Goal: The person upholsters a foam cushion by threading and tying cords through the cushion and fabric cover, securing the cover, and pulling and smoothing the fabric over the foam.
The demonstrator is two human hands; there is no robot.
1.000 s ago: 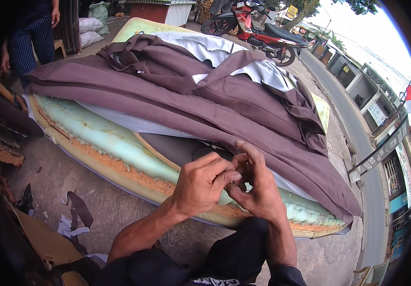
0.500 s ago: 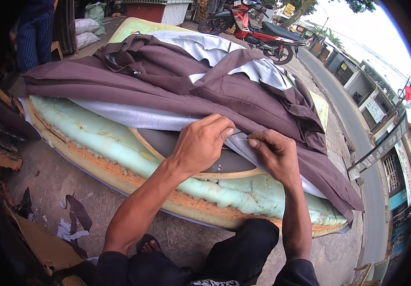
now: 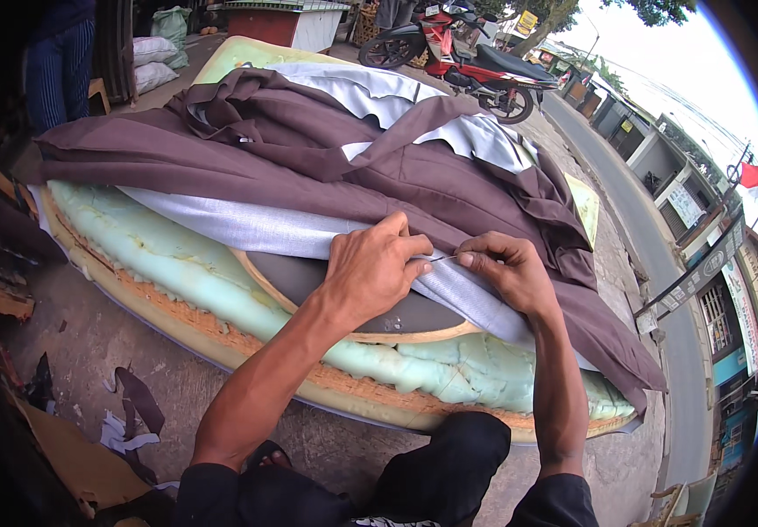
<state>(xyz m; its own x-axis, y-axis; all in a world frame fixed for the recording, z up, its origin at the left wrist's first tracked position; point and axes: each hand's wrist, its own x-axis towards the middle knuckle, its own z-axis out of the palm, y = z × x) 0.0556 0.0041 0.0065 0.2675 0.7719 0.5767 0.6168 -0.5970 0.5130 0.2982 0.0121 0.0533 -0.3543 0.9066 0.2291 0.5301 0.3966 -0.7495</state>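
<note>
My left hand (image 3: pixel 366 268) and my right hand (image 3: pixel 506 270) meet over the edge of a brown fabric cover (image 3: pixel 309 189), both with thumb and fingers pinched. Between their fingertips runs a thin dark sewing needle (image 3: pixel 440 258); any thread on it is too fine to make out. Just below the hands, the cover's pale silvery underside (image 3: pixel 230 224) is turned out. Under it lies a large upholstered piece with torn, light green foam (image 3: pixel 168 255), an orange-brown layer along its side, and a dark panel (image 3: pixel 397 318) with a curved wooden rim.
Fabric scraps (image 3: pixel 137 408) and cardboard (image 3: pixel 76 452) lie on the concrete at lower left. A red motorcycle (image 3: pixel 462 57) is parked beyond the piece, beside the road (image 3: pixel 625 202). Another person (image 3: pixel 61 66) stands at upper left, near white sacks (image 3: pixel 155 61).
My right hand has shifted slightly left toward my left hand, narrowing the gap. The needle between them shows more clearly, and more of the pale underside is exposed beneath the hands.
</note>
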